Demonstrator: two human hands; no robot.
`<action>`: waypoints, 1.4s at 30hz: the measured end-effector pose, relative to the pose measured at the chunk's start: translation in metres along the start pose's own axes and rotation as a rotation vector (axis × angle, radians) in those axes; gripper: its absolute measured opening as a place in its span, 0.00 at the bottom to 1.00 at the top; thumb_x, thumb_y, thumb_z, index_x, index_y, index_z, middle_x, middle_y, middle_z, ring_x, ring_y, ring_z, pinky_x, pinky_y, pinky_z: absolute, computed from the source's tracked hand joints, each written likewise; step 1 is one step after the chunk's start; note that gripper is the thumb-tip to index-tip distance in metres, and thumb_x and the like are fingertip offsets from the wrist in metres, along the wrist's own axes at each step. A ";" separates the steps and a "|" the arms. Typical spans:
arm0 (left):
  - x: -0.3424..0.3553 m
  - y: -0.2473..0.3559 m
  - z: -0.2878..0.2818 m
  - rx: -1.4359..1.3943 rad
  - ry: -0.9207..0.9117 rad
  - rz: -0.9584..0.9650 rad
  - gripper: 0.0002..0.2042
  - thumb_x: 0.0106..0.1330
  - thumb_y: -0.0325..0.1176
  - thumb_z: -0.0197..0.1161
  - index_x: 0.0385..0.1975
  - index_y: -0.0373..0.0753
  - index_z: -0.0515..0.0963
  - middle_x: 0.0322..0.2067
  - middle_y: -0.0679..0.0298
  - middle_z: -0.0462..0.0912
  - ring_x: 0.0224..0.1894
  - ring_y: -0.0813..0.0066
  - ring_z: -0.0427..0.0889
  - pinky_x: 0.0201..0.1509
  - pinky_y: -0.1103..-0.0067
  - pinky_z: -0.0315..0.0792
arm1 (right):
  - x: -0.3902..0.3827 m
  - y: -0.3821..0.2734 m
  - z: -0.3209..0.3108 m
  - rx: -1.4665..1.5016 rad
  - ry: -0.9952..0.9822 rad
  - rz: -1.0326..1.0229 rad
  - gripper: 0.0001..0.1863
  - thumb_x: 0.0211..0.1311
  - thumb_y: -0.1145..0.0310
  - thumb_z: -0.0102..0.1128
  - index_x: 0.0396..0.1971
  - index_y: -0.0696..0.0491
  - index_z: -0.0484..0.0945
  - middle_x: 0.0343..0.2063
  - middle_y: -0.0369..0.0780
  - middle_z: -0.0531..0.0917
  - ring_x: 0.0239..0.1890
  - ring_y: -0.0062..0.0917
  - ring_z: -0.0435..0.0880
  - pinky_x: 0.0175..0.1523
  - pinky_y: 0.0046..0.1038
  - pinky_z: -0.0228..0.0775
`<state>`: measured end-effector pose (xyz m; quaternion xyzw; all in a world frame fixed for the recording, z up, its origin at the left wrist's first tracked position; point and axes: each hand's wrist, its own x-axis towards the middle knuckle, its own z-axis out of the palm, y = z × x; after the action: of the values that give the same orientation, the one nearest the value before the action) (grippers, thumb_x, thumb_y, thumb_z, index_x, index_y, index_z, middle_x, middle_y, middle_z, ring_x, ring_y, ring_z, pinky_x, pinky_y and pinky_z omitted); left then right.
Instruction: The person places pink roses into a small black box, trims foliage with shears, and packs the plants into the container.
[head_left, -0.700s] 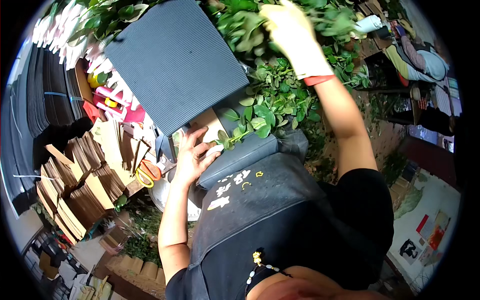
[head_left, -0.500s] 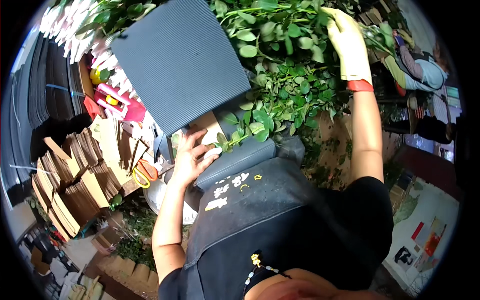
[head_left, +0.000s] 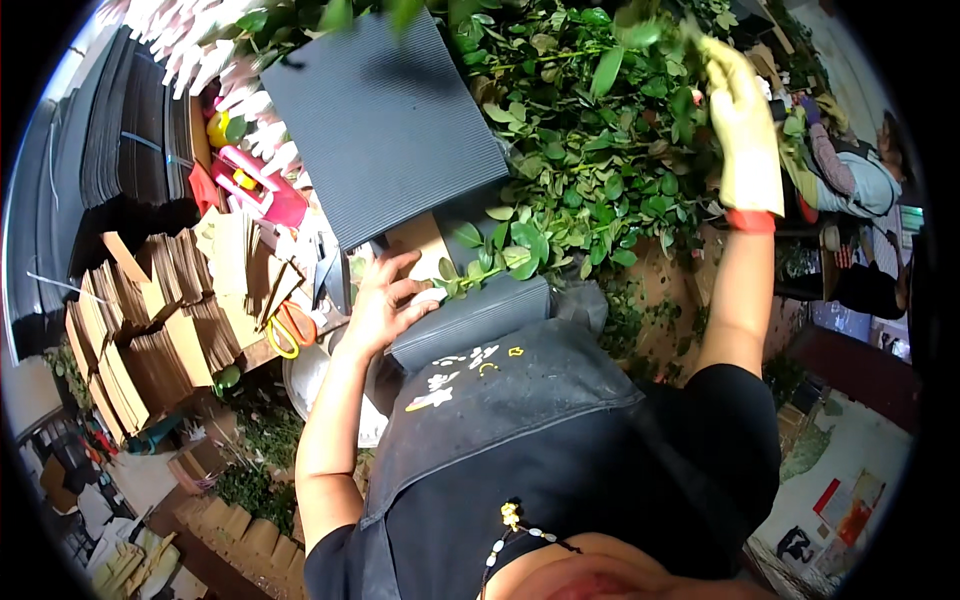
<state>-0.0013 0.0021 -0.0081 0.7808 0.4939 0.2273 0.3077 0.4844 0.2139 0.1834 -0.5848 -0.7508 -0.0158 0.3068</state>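
Observation:
My left hand (head_left: 385,305) is bare and rests at the lower corner of a dark grey corrugated sheet (head_left: 385,120). Its bent fingers are spread over a tan cardboard piece (head_left: 425,245); a small white patch, perhaps tape, shows at a fingertip. A leafy sprig (head_left: 500,265) ends beside those fingertips. Up at the right, my right hand (head_left: 745,120) wears a pale yellow glove with a red cuff. Its fingertips are closed on a leafy stem (head_left: 640,38), blurred by motion, beside a heap of green foliage (head_left: 580,150).
Left of the sheet lie a pink tool (head_left: 262,190), orange-and-yellow scissors (head_left: 285,330) and stacked cardboard pieces (head_left: 165,310). Black sheets (head_left: 120,130) are piled at the far left. White-wrapped bundles (head_left: 190,45) fill the upper left. Another person (head_left: 850,170) works at the far right.
My right hand has moved right and slightly down, drawing the blurred stem along. The left hand keeps its place by the cardboard piece. The view has shifted slightly.

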 end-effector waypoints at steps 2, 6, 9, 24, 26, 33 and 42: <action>0.000 -0.007 0.005 -0.017 -0.012 0.047 0.23 0.54 0.47 0.83 0.45 0.40 0.90 0.64 0.55 0.80 0.66 0.51 0.76 0.71 0.59 0.69 | -0.036 -0.009 -0.006 0.005 -0.326 0.052 0.17 0.78 0.65 0.56 0.61 0.52 0.80 0.59 0.42 0.85 0.62 0.33 0.83 0.69 0.33 0.74; -0.013 -0.020 0.023 -0.440 0.105 -0.204 0.51 0.46 0.48 0.89 0.70 0.36 0.69 0.63 0.53 0.81 0.67 0.52 0.77 0.72 0.63 0.70 | -0.090 -0.012 0.016 0.177 -0.852 -0.046 0.12 0.74 0.69 0.59 0.51 0.57 0.81 0.47 0.46 0.86 0.51 0.40 0.85 0.60 0.38 0.76; -0.014 -0.018 0.026 -0.397 0.167 -0.246 0.56 0.45 0.49 0.90 0.74 0.37 0.63 0.66 0.55 0.82 0.74 0.53 0.72 0.78 0.62 0.66 | -0.113 0.008 0.014 0.077 -0.917 -0.167 0.07 0.75 0.71 0.60 0.44 0.58 0.80 0.38 0.47 0.83 0.44 0.43 0.82 0.52 0.37 0.75; -0.007 -0.001 0.003 -0.070 0.047 -0.142 0.32 0.49 0.44 0.86 0.58 0.45 0.87 0.58 0.63 0.89 0.72 0.51 0.75 0.80 0.53 0.59 | -0.054 -0.068 0.108 -0.199 -0.432 -0.239 0.18 0.68 0.65 0.67 0.57 0.51 0.84 0.41 0.48 0.89 0.47 0.44 0.88 0.55 0.45 0.79; -0.004 0.001 0.004 -0.119 0.065 -0.171 0.33 0.49 0.45 0.87 0.58 0.45 0.87 0.57 0.64 0.90 0.73 0.50 0.75 0.82 0.52 0.57 | -0.046 -0.071 0.146 -0.169 -0.309 -0.405 0.14 0.69 0.65 0.65 0.51 0.52 0.86 0.38 0.47 0.89 0.44 0.45 0.89 0.52 0.45 0.81; -0.005 0.007 0.000 -0.086 0.048 -0.167 0.32 0.52 0.44 0.85 0.59 0.45 0.86 0.59 0.63 0.89 0.74 0.52 0.73 0.85 0.51 0.48 | -0.046 -0.044 0.131 -0.218 -0.401 -0.168 0.13 0.69 0.63 0.63 0.48 0.52 0.85 0.43 0.47 0.89 0.48 0.45 0.89 0.54 0.44 0.81; 0.000 0.006 0.000 -0.034 0.037 -0.105 0.26 0.59 0.45 0.81 0.56 0.44 0.87 0.59 0.61 0.88 0.73 0.53 0.74 0.85 0.49 0.47 | -0.078 0.085 -0.031 0.121 0.251 0.365 0.19 0.72 0.78 0.57 0.61 0.54 0.81 0.51 0.43 0.89 0.51 0.26 0.88 0.57 0.27 0.78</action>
<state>0.0026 -0.0002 -0.0035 0.7440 0.5359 0.2337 0.3234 0.5831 0.1611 0.1424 -0.6849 -0.5881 0.0123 0.4300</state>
